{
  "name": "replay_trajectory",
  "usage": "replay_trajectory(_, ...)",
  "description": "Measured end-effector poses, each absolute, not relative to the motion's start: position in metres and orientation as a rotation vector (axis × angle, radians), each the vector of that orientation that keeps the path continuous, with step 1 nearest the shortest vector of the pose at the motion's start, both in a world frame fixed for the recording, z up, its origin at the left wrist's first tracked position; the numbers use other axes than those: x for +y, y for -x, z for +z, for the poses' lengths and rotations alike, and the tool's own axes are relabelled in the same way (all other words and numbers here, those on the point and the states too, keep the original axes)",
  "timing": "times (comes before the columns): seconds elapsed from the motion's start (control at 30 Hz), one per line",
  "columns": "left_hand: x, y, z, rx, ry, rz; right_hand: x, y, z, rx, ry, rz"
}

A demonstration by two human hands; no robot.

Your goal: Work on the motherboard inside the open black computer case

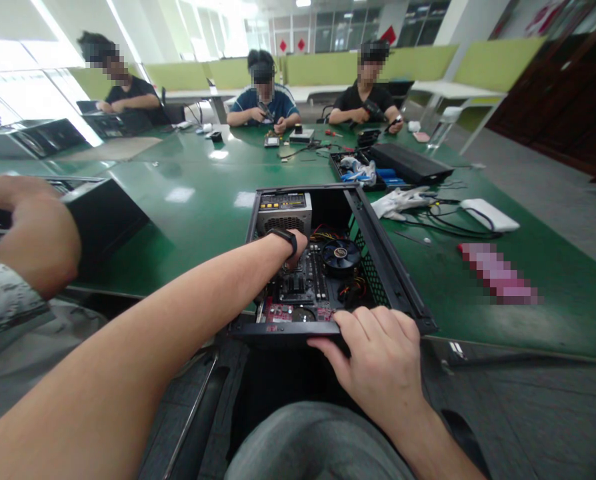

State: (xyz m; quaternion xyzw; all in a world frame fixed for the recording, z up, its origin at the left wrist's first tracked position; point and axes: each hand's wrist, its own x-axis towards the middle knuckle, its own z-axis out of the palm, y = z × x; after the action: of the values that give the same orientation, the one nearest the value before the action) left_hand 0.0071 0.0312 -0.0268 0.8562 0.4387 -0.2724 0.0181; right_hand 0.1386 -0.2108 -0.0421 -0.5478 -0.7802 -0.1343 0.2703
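Note:
An open black computer case point(393, 273) lies at the near edge of the green table, its inside facing up. My left hand point(298, 248) reaches down into it over the motherboard point(298, 288), below the power supply point(284, 217). Its fingers are mostly hidden behind the wrist and black wristband point(291, 239), so their grip does not show. Right of that hand sits a round black fan point(341, 255), with coloured wires nearby. My right hand point(378, 350) is closed around the near rim of the case, fingers on top and thumb on the outer side.
A neighbour's arm point(33, 220) works over another black case point(105, 217) at left. Right of my case lie white gloves point(403, 201), black cables, a white box point(491, 215) and a blurred pink item point(498, 273). Beyond stands a black panel point(408, 163). Several people sit across the table point(193, 180).

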Motion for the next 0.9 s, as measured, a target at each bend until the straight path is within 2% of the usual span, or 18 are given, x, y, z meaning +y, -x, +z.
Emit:
replay_trajectory(0.3,0.023,-0.009,-0.018,1.46,-2.583,-0.66,-0.211,-0.139,-0.042,-2.102,1.479,-0.369)
replay_trajectory(0.5,0.023,-0.004,-0.012,1.395,-2.7,-0.671,-0.211,-0.139,-0.04,-2.105,1.466,-0.383)
replay_trajectory(0.7,0.021,0.004,0.001,1.308,-2.726,-0.419,-0.21,-0.136,-0.041,-2.087,1.502,-0.364)
replay_trajectory(0.9,0.021,0.014,0.034,1.24,-2.776,-0.086,-0.18,-0.145,-0.036,-2.115,1.545,-0.37)
